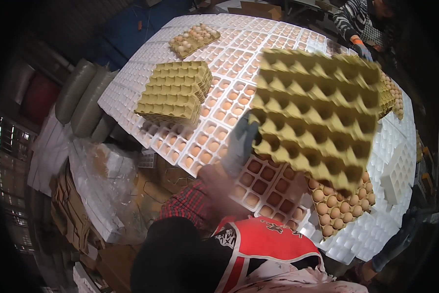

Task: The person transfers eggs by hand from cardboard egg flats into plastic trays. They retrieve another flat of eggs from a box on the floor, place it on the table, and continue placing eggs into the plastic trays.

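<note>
My left hand (240, 143), in a grey glove, grips the left edge of an empty yellow moulded-pulp egg tray (315, 113), which is tilted up above the table and blurred. Partly behind it, a pulp tray full of brown eggs (338, 211) rests on white foam egg trays. Egg-filled white foam trays (208, 143) lie below and left of my left hand; the raised tray shades some of them. My gloved right hand (401, 232) is out past the table's right edge, in shadow, and its fingers are hard to make out.
A stack of empty pulp trays (173, 91) stands on the left. Farther back lies a pulp tray partly filled with eggs (194, 39). A white foam block with square recesses (398, 174) leans at right. Across the table, a co-worker's gloved hand (362, 49) reaches in near more eggs (396, 97).
</note>
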### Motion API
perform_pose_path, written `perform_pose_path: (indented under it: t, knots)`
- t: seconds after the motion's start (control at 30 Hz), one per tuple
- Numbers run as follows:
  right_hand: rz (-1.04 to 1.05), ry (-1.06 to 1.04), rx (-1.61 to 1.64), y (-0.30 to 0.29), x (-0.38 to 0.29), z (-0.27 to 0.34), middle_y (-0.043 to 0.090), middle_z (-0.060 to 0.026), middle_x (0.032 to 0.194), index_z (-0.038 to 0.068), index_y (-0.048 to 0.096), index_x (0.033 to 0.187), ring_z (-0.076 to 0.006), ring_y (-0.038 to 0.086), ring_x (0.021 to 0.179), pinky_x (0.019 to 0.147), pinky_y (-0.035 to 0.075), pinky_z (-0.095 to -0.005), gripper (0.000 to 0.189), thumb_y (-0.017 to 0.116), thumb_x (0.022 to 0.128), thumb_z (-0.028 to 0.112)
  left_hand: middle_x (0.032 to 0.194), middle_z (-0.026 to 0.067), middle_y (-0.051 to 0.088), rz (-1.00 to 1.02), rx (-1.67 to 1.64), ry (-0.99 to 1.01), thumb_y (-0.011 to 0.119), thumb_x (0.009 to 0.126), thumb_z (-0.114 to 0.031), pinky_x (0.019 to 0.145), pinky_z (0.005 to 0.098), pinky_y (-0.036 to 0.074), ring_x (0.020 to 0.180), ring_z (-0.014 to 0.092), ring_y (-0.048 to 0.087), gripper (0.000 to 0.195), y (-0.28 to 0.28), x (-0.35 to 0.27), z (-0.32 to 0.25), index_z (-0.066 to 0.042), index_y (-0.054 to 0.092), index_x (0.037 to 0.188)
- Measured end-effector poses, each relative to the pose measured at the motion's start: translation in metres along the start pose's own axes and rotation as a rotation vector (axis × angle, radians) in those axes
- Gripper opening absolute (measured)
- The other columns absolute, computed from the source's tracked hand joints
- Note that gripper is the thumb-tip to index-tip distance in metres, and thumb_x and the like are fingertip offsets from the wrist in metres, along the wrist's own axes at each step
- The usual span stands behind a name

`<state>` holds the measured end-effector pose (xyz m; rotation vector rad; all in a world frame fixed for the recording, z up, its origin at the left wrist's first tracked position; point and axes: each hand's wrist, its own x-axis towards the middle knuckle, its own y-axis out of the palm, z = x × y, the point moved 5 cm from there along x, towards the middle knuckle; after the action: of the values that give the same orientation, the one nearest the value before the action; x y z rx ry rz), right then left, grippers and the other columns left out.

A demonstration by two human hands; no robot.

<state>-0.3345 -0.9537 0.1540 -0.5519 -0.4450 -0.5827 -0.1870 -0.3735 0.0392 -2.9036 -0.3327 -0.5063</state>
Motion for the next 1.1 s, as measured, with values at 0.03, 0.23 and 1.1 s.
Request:
perform_pose_path:
  t: [0.03,0.23,1.1]
  knots:
    - [0.042,-0.011,0.034,0.006,-0.012,-0.017,0.052,-0.0163,0.145,-0.002,0.045,0.146,-0.0284,0.054,0.129,0.109,0.042,-0.0398,0.051,0.040,0.108,0.030,0.117,0.0169,0.064,-0.053,0.324,0.243,0.056,0.102,-0.017,0.084,0.0317,0.053,0.103,0.023,0.062,0.039,-0.048,0.010,-0.013,0.003,0.054,0.135]
    - [0.128,0.389,0.318,0.122,-0.064,-0.022,0.058,-0.0133,0.133,-0.001,0.044,0.147,-0.0202,0.061,0.111,0.096,0.050,-0.0324,0.051,0.051,0.102,0.021,0.128,0.0142,0.057,-0.812,-0.273,-0.013,0.060,0.100,-0.035,0.088,0.0382,0.053,0.107,0.029,0.060,0.059,-0.282,0.039,0.103,0.000,0.039,0.143]
    - [0.126,0.505,0.126,0.123,-0.156,-0.013,0.060,-0.0111,0.134,-0.003,0.053,0.139,-0.0186,0.057,0.121,0.101,0.046,-0.0323,0.042,0.062,0.100,0.012,0.160,0.0128,0.033,0.097,1.582,-0.396,0.059,0.089,-0.061,0.105,0.0657,0.039,0.140,0.050,0.037,0.083,-0.219,0.127,0.120,-0.018,0.034,0.156]
